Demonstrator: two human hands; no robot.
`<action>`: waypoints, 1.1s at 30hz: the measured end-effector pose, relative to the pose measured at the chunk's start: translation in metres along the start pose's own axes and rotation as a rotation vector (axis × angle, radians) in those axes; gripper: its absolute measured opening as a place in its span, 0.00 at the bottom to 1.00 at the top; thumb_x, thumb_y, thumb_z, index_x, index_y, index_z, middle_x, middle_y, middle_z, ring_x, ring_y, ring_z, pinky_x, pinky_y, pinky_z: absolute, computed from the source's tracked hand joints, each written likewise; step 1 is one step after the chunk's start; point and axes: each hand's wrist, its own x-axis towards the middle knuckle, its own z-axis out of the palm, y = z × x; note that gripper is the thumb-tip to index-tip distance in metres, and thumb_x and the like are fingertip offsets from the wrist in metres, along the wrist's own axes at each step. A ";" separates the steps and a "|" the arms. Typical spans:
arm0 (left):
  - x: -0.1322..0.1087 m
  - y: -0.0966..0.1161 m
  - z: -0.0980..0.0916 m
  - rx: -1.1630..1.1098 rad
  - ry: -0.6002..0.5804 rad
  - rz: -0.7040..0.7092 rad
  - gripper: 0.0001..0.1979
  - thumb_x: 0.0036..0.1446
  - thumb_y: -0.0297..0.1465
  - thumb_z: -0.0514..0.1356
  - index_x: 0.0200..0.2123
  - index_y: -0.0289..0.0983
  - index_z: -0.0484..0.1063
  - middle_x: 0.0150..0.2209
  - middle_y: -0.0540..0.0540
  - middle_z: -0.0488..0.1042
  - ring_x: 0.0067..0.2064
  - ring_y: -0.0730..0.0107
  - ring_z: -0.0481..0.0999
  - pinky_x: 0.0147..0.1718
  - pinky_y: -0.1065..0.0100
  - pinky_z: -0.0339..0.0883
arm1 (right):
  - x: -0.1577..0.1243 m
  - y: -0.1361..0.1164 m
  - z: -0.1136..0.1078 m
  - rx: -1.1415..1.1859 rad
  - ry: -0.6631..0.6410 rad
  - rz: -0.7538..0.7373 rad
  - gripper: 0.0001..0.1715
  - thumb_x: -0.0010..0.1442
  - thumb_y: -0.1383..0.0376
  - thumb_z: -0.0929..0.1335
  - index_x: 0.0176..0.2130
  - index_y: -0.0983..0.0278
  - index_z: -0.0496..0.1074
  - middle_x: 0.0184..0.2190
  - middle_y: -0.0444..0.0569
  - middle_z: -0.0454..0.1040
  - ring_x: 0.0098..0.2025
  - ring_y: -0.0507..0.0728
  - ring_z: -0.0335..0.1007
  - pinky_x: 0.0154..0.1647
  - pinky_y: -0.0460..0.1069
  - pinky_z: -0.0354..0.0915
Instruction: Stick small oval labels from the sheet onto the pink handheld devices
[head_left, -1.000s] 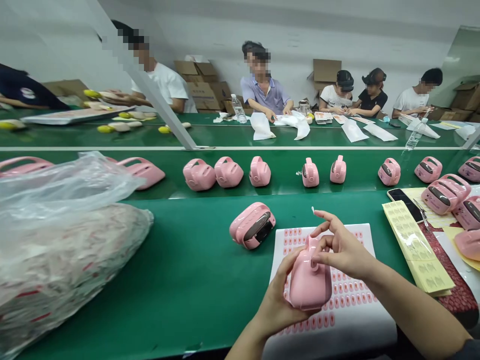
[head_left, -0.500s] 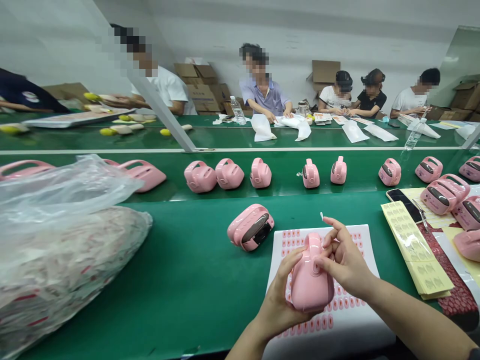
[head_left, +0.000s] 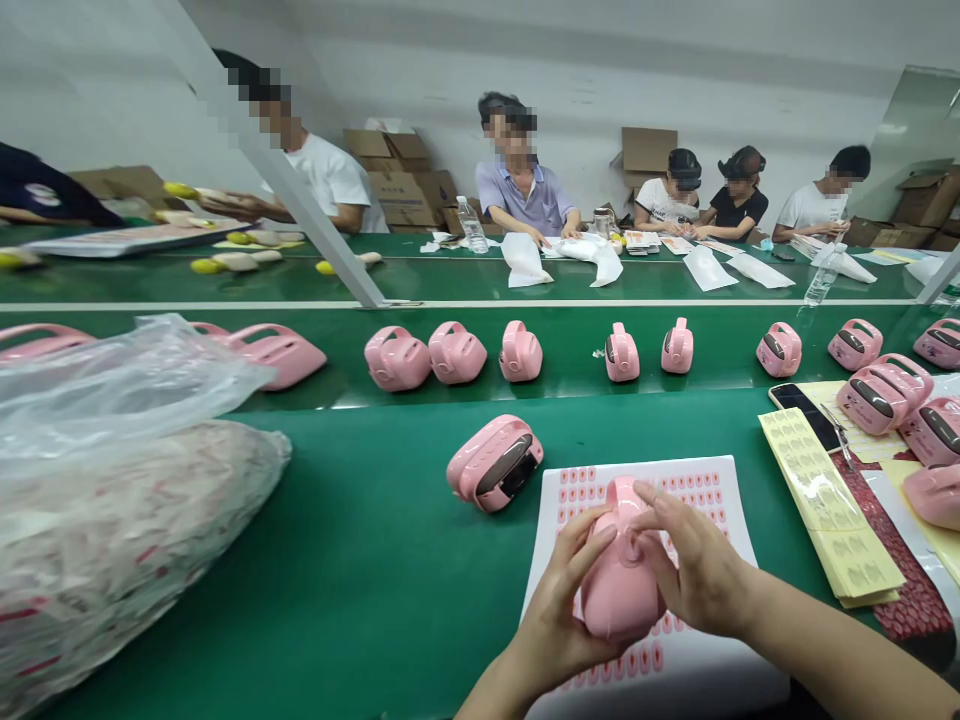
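Note:
My left hand [head_left: 559,590] wraps round the left side of a pink portable speaker [head_left: 619,600] with a carry handle. The speaker is held end-on above a white sheet [head_left: 555,570] printed with rows of small pink-and-red oval stickers. My right hand [head_left: 694,560] is closed on the handle and upper right side of the speaker, its fingers bent close to the round joint at the handle's base. What lies under those fingertips is hidden. Another pink speaker [head_left: 496,463] with a dark oval front lies tilted on the green table, left of the sheet.
Several pink speakers [head_left: 397,358] stand in a row along the green belt. A large clear plastic bag [head_left: 150,500] fills the left side. To the right are yellow sticker sheets [head_left: 829,510], a phone [head_left: 806,415] and tweezers [head_left: 838,437]. Co-workers sit across the belt.
My right index finger, raised earlier with a small white piece at its tip, has come down onto the speaker. The white piece no longer shows. My left hand still holds the speaker.

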 end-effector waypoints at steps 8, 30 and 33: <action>-0.011 -0.005 0.016 -0.058 0.030 -0.062 0.54 0.27 0.29 0.73 0.59 0.53 0.54 0.55 0.38 0.57 0.54 0.43 0.66 0.42 0.51 0.70 | -0.010 0.043 0.001 0.458 0.110 0.772 0.31 0.61 0.58 0.64 0.59 0.58 0.49 0.46 0.54 0.69 0.45 0.58 0.72 0.50 0.60 0.65; 0.029 0.002 0.013 0.186 -0.030 0.127 0.44 0.45 0.34 0.66 0.62 0.38 0.48 0.51 0.32 0.69 0.52 0.47 0.71 0.44 0.54 0.71 | 0.004 0.016 -0.037 0.781 0.194 1.134 0.30 0.49 0.62 0.72 0.49 0.59 0.61 0.28 0.41 0.66 0.29 0.51 0.62 0.32 0.48 0.60; 0.031 0.003 0.012 0.228 -0.018 0.161 0.41 0.47 0.31 0.64 0.62 0.38 0.49 0.50 0.33 0.69 0.51 0.49 0.72 0.44 0.56 0.71 | 0.007 -0.004 -0.041 0.763 0.091 1.193 0.33 0.47 0.64 0.72 0.51 0.60 0.59 0.26 0.40 0.68 0.25 0.50 0.58 0.30 0.48 0.57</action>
